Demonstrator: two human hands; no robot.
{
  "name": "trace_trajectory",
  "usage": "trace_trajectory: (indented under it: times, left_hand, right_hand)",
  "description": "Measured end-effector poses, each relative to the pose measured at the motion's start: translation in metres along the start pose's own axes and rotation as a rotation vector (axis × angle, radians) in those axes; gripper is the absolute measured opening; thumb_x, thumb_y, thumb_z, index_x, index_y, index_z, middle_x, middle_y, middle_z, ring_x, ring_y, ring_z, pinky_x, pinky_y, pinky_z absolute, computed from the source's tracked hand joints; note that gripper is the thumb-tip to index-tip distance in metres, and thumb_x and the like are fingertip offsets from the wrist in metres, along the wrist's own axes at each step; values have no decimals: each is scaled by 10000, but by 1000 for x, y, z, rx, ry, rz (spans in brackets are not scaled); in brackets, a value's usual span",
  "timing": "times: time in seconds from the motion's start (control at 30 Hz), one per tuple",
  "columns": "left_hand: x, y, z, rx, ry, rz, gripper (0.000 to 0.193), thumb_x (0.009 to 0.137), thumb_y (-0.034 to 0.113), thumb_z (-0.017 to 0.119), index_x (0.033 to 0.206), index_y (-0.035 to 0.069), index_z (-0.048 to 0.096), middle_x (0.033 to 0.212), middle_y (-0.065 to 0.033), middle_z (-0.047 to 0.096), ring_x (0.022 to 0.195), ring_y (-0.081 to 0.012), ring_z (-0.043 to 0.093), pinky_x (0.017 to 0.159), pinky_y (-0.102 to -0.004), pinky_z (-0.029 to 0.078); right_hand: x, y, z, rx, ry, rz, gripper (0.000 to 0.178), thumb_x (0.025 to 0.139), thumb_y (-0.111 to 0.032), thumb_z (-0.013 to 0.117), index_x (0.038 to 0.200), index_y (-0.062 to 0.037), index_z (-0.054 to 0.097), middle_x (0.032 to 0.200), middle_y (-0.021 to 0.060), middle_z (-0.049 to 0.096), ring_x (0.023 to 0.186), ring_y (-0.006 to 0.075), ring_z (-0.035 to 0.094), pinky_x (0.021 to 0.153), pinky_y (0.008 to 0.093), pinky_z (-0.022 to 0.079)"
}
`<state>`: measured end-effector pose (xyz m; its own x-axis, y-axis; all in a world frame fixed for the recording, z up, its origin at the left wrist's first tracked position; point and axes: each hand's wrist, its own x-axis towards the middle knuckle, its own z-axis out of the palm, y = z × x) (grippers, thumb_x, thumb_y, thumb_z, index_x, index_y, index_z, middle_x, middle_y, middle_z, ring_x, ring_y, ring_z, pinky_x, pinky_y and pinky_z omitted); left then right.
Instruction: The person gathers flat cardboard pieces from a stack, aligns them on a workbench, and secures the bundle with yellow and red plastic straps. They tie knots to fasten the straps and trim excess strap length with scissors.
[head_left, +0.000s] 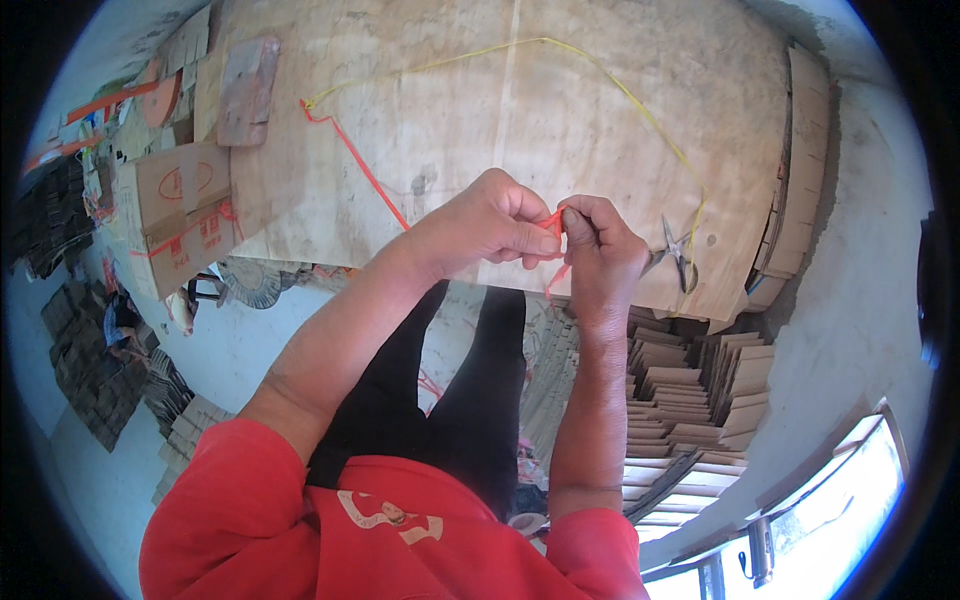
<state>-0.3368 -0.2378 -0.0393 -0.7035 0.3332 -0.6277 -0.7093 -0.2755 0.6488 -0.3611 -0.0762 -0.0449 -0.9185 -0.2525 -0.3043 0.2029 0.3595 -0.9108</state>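
Above the near edge of the wooden board my left hand [503,228] and my right hand [603,245] come close together. Both pinch a red plastic ribbon [365,172], which loops between my fingertips with a loose tail hanging below. From my left hand the ribbon runs up and left across the board to a knot-like end. There it meets a thin yellow cord [640,108], which arcs over the board toward the right. Metal scissors [676,252] lie partly spread beside my right hand, near the cord's lower end. My fingertips hide part of the ribbon loop.
The wooden board [450,130] carries a reddish brick-like block [248,90] at its far left. A cardboard box [185,210] stands by its left edge. Stacked cardboard sheets [690,385] lie below the right side, with more cardboard [803,165] along the right edge.
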Motion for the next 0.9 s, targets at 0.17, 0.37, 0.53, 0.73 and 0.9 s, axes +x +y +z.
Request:
trace_trajectory:
  times: [0.17, 0.37, 0.53, 0.73, 0.9]
  left_hand:
    - [-5, 3, -11, -80, 32, -71, 105, 772, 83, 656, 720, -6, 639, 578, -38, 574, 432, -16, 393, 382, -173, 261]
    - [-1, -10, 0, -140, 202, 79, 100, 773, 72, 648, 717, -11, 649, 552, -31, 551, 444, -19, 401, 392, -176, 271]
    - [11, -28, 2, 328, 338, 290, 123, 763, 43, 613, 660, -13, 648, 547, -19, 542, 497, -40, 440, 453, -204, 332]
    - [20, -40, 6, 355, 662, 346, 129, 762, 38, 596, 652, -17, 634, 552, -12, 541, 505, -38, 439, 461, -204, 337]
    - [11, -26, 11, -215, 518, 250, 113, 798, 50, 598, 712, -20, 618, 596, -11, 537, 485, -22, 396, 440, -183, 298]
  right_hand:
    - [3, -2, -20, 442, -227, 502, 62, 841, -40, 596, 815, 11, 620, 634, -24, 521, 480, 27, 385, 420, 181, 277]
    - [3, 0, -33, 637, -304, 584, 107, 839, -78, 593, 777, 4, 624, 589, -31, 487, 461, 18, 357, 408, 186, 243]
    - [20, 4, -34, -142, -294, -12, 153, 808, -101, 628, 698, -7, 579, 556, 45, 521, 489, 182, 516, 458, 296, 390]
    - [-1, -6, 0, -458, -121, -235, 164, 815, -111, 618, 705, -20, 536, 579, 126, 549, 548, 293, 576, 496, 364, 445]
    - [-19, -1, 21, 725, -37, 607, 208, 891, -146, 523, 719, -29, 529, 558, -5, 463, 460, 95, 404, 398, 259, 313]
